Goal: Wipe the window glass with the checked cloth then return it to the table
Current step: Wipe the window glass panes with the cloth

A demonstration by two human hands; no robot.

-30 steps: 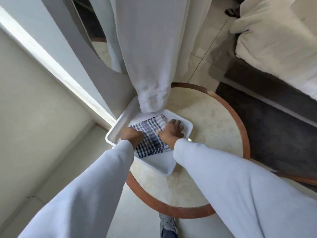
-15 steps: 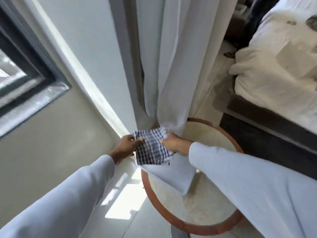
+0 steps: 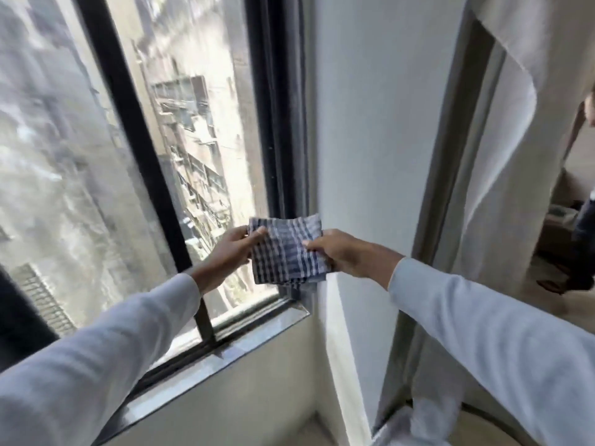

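The folded blue-and-white checked cloth [image 3: 288, 249] hangs in the air in front of the window's right frame, near its lower corner. My left hand [image 3: 231, 249] pinches its left edge and my right hand [image 3: 338, 252] grips its right edge. The window glass [image 3: 193, 140] fills the left and middle of the view, split by a black mullion [image 3: 135, 130]; buildings show through it, blurred. The cloth sits just off the glass; whether it touches is unclear. Only a curved edge of the round table [image 3: 502, 420] shows at the bottom right.
A grey stone sill [image 3: 206, 365] runs below the window. A white wall pillar [image 3: 370, 156] stands right of the frame. A white curtain [image 3: 515, 156] hangs further right. At the far right edge a person's dark leg [image 3: 582, 252] stands on the floor.
Both hands lifted the cloth from the tray on the table up to the window. My view swung up and left from the table to the glass.
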